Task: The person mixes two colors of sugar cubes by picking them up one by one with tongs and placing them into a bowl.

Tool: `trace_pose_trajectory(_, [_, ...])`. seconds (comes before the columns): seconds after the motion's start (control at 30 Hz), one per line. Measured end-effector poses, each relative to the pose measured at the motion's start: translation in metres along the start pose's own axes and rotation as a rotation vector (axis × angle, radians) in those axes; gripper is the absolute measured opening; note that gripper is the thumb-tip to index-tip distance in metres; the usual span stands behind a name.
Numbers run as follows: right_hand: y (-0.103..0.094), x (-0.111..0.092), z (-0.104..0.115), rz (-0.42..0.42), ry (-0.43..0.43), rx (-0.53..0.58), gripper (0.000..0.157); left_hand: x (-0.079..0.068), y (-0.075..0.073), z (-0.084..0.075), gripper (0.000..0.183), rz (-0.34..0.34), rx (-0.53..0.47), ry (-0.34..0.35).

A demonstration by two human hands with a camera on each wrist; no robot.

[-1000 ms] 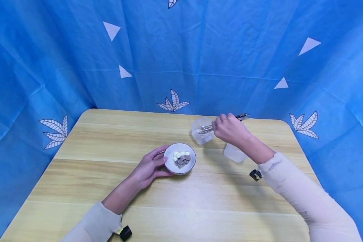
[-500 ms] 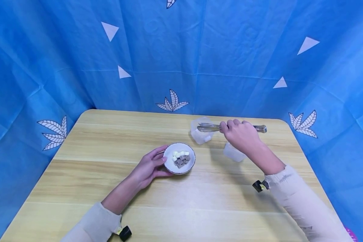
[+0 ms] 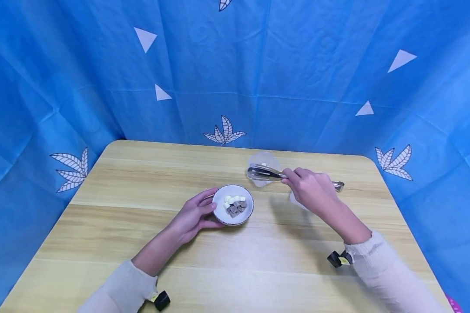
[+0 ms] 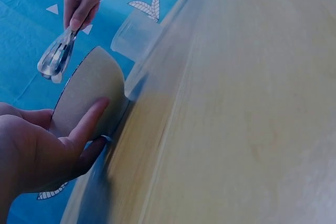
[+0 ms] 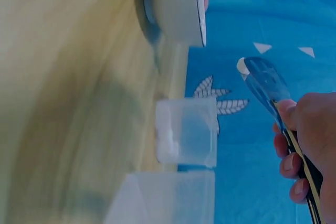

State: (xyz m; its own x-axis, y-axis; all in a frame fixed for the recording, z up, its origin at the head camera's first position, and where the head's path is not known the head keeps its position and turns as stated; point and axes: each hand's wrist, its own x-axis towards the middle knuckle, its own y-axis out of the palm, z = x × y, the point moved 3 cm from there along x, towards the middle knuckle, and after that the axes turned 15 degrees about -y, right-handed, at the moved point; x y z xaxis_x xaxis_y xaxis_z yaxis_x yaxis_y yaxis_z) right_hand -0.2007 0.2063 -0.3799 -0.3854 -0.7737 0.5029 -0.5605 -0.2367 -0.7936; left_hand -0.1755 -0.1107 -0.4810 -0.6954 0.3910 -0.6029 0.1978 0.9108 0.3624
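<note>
A white bowl [image 3: 222, 216] with a dark rim stands on the table, holding small white pieces [image 3: 235, 199] and brown cubes [image 3: 235, 210]. My left hand [image 3: 192, 216] grips its left side, fingers and thumb spread around the wall. To the right, my right hand [image 3: 311, 191] holds metal tongs [image 3: 265, 173] by the arms. Their tips hover over a clear plastic container [image 3: 273, 160]. In the right wrist view, a small white piece [image 5: 242, 66] sits between the tong tips.
A second clear container [image 3: 295, 201] stands nearer, partly hidden under my right hand. The wooden table [image 3: 141, 243] extends on all sides. A blue patterned curtain [image 3: 203, 65] hangs behind and beside it.
The tongs have come up out of the far container, and my right hand has shifted right and nearer. My left hand and the bowl have stayed in place.
</note>
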Motion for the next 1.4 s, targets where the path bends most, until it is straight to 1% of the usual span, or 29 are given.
trace_pose_trajectory(0.1, [0.002, 0.0, 0.008, -0.039, -0.021, 0.02, 0.025, 0.001, 0.0, -0.001, 0.059, -0.001, 0.002, 0.0])
trace_pose_trajectory(0.2, [0.004, -0.001, 0.015, -0.05, -0.028, 0.038, 0.026, 0.0, 0.001, -0.001, 0.059, -0.003, 0.006, 0.0])
trace_pose_trajectory(0.5, [0.01, 0.002, 0.026, -0.001, -0.038, 0.072, 0.019, -0.002, 0.0, -0.001, 0.059, -0.009, 0.001, -0.001])
trace_pose_trajectory(0.87, [0.016, 0.004, 0.034, 0.019, -0.052, 0.059, 0.021, -0.001, 0.001, 0.0, 0.058, 0.0, 0.002, 0.002])
trace_pose_trajectory(1.13, [0.011, 0.005, 0.029, 0.083, -0.042, 0.098, 0.024, -0.001, 0.001, 0.001, 0.057, -0.005, 0.003, 0.003])
trace_pose_trajectory(1.27, [0.005, 0.008, 0.019, 0.104, -0.033, 0.144, 0.024, -0.001, 0.001, 0.0, 0.057, -0.004, 0.005, 0.01])
trace_pose_trajectory(1.4, [-0.002, 0.011, 0.006, 0.117, -0.017, 0.191, 0.025, -0.001, 0.0, 0.0, 0.057, -0.003, 0.011, 0.013])
